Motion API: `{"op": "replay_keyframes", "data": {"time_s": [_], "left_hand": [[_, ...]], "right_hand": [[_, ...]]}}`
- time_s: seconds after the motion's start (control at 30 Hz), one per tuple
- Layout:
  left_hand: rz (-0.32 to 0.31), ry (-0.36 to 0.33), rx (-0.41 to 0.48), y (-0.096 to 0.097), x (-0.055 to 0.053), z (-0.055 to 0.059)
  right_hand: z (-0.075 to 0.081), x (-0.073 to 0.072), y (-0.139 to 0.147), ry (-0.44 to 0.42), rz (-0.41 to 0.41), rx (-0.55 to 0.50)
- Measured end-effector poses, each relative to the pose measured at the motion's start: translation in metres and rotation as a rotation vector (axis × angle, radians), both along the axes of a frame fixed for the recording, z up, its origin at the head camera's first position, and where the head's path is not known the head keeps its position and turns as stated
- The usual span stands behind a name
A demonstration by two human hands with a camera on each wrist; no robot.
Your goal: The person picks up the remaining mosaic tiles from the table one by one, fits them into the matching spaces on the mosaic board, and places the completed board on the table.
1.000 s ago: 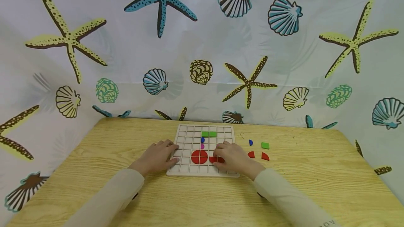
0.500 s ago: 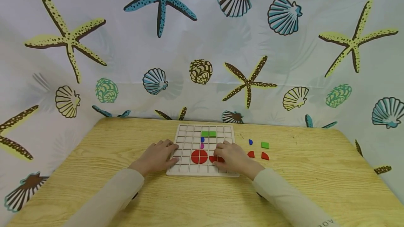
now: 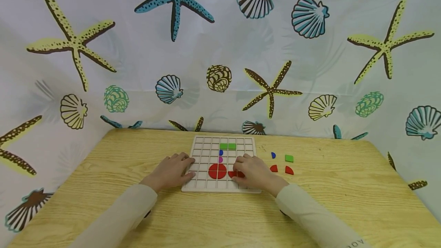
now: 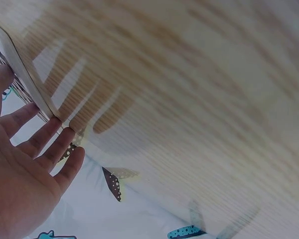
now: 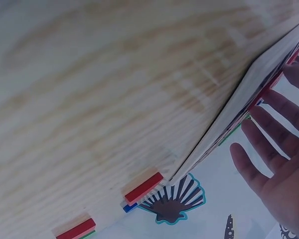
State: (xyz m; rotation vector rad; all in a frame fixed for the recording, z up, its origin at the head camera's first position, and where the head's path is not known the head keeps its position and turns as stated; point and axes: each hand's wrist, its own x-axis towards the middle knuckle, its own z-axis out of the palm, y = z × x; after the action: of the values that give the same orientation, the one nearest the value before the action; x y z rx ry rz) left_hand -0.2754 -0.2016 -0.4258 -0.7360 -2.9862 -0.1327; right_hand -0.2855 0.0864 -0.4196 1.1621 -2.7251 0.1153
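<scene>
On wood [image 3: 213, 221] lies a white gridded board [image 3: 212, 159].

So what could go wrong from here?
The right hand partly covers the red shape at its fingers, so a misfit might go unnoticed. Drawing back, it could brush the loose red pieces lying close by on the table. If the left hand at the edge of the grid board pushes sideways, the grid board may slide, perhaps jarring the red circle.

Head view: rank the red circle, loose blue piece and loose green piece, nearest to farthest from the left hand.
1. Red circle: on the board.
2. Loose blue piece: on the table, right of the board.
3. Loose green piece: on the table, farther right.
</scene>
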Motion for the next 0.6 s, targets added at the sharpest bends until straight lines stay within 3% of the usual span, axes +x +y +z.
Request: {"op": "replay_keyframes", "data": {"time_s": [0.6], "left_hand": [[-0.003,0.001,-0.008,0.0019,0.0033,0.0046]], "right_hand": [[-0.0012,0.0000,0.0005,0.019,-0.003,-0.001]]}}
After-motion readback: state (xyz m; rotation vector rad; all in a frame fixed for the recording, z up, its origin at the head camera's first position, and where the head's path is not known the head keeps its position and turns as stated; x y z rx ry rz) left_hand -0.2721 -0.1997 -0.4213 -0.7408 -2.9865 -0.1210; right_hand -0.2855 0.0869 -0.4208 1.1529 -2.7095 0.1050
